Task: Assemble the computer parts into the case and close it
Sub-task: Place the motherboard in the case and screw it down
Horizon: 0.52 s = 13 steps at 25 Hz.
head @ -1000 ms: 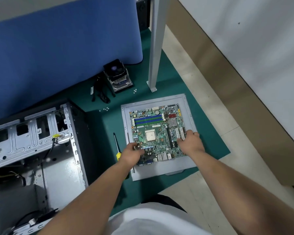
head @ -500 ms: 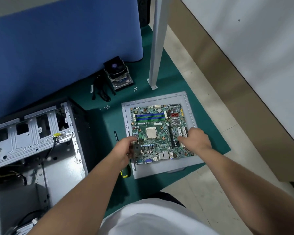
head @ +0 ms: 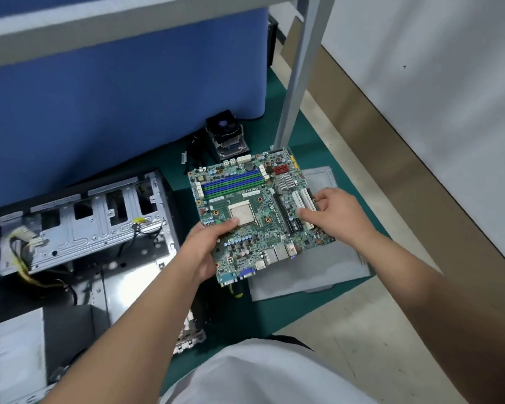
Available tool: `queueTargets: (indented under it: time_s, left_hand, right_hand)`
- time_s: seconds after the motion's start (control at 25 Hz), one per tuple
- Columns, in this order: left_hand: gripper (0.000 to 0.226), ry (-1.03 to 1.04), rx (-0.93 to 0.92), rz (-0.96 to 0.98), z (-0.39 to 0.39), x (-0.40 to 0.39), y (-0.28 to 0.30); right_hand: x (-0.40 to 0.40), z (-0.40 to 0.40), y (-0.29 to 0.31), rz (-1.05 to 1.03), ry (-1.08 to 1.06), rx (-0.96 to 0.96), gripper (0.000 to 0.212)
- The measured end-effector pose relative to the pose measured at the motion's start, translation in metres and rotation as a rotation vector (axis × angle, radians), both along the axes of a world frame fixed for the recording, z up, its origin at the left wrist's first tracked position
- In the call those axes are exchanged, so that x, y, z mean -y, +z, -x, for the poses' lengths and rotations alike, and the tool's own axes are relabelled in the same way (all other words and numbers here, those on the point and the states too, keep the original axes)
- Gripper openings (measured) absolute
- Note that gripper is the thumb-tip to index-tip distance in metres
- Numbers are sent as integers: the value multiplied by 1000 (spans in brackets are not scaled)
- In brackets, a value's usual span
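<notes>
Green mat [head: 327, 310] on pale tiled floor [head: 376, 345], white wall [head: 449, 83] beside.

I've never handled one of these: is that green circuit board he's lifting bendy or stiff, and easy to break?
Probably stiff: the circuit board stays flat though held only at two sides, by the left hand and right hand. Likely light for its size, since fingers alone carry it. Probably fragile: its top is crowded with small exposed parts and slots.
</notes>
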<state>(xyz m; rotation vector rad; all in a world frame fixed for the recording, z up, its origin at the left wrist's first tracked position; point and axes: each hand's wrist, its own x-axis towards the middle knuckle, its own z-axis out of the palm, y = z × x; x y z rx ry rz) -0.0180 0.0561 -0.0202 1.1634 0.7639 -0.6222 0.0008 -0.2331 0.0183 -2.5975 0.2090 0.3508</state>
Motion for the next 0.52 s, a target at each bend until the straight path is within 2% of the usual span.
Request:
queueTargets:
  time_s: [0.08,0.2,0.24,0.28,0.36,0.44,0.48,0.52]
  left_hand:
    - [68,56,32,-21,7,-24,11]
    - [53,128,25,12,25,-65,26]
    - [45,149,14,57,33,-80,31]
    - [39,167,7,114,42,-95,35]
    - [36,177,7,217,57,-121,40]
    - [42,175,21,247,68,-143,42]
    - [46,175,24,241,73,-153,42]
    - [48,176,26,234,78,-163,41]
  right_hand:
    - [-15,-1,20,-325,-104,-50,57]
    - [-47,15,34,-1266,-262,-310,71]
    - [-64,27,30,-1501,-265,-398,80]
    - [-86,42,25,-1650,-220,-474,89]
    - [-137,72,11,-1788,-126,-591,101]
    - [-189,90,6,-1771,-193,-636,110]
    - [-213,95,8,-1728,-255,-614,106]
    - [-233,98,13,-1681,-295,-576,90]
